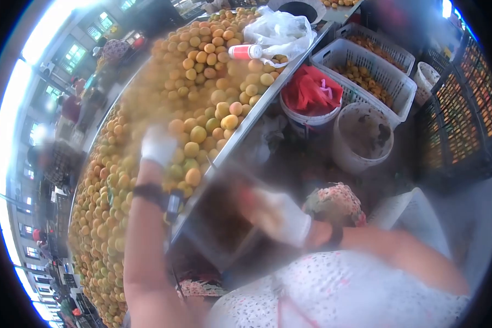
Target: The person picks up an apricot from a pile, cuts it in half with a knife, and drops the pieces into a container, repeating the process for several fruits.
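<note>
the sloped-looking view is filled mostly by a metal-edged table (273,93), loaded with a long heap of round yellow-orange fruit (198,134), a few greenish. dark mesh crates (443,117) are seen at far right, orange showing through the mesh. two white perforated baskets (404,104) are placed beyond the table edge, orange pieces (366,82) held in both. a dark-looking compartment (216,218) is seen just outside the table edge, contents too blurred to read. a clear plastic bag (281,33) is laid on the far end of the heap. two white buckets are set below the baskets: a stained bucket (361,156), and another bucket (306,119) with red plastic (311,90) bunched in its top

right hand (281,217) is covered by a white glove and blurred, held over the compartment; a reddish blur is seen by the fingers, grip can't be told. floral fabric (336,201) is seen beside it. left hand (158,145), also white-gloved, is held at the heap, fruit all around it; open or closed can't be told, contact neither. a red-and-white cylinder (245,52) is rested against the bag. dark bands (149,192) are worn on both wrists
</note>
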{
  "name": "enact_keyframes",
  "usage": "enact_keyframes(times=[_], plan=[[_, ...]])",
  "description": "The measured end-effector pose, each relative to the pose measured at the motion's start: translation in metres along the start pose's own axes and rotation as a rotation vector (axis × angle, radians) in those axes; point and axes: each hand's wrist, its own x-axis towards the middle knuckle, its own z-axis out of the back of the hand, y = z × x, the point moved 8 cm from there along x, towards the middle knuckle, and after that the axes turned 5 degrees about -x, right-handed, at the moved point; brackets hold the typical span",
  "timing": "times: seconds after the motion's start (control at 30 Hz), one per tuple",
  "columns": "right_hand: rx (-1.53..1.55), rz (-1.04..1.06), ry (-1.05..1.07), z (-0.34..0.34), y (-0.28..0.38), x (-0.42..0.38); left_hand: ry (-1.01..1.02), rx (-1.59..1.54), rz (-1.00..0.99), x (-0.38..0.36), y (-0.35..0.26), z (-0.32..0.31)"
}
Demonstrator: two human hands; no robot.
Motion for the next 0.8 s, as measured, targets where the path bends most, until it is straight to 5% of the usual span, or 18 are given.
enact_keyframes(times=[0.27, 0.37, 0.43, 0.5, 0.6, 0.67, 0.7, 0.8], plan=[[0.18, -0.194, -0.026, 0.017, -0.008, 0.012, 0.25, 0.398, -0.031, 0.055, 0.001, -0.05], [0.335, -0.299, 0.008, 0.02, -0.012, 0.011, -0.01, -0.032, -0.165, 0.024, -0.02, -0.001], [0.193, -0.106, -0.027, 0.022, -0.005, 0.013, -0.102, -0.877, -0.242, -0.011, -0.013, 0.008], [0.183, -0.083, 0.003, 0.016, -0.003, 0.01, -0.024, -1.156, -0.061, -0.078, -0.036, 0.02], [0.271, -0.089, 0.041, -0.003, -0.005, 0.002, 0.01, -1.259, 0.033, -0.163, -0.053, 0.018], [0.661, -0.279, 0.067, -0.015, -0.004, -0.005, 0.005, -1.391, 0.083, -0.209, -0.06, 0.014], [0.343, 0.075, 0.11, -0.018, 0.017, 0.0, 0.005, -1.51, 0.101, -0.228, -0.063, 0.013], [0.158, 0.207, 0.252, -0.027, 0.069, -0.025, -0.035, -1.459, 0.077, -0.266, -0.07, 0.024]])
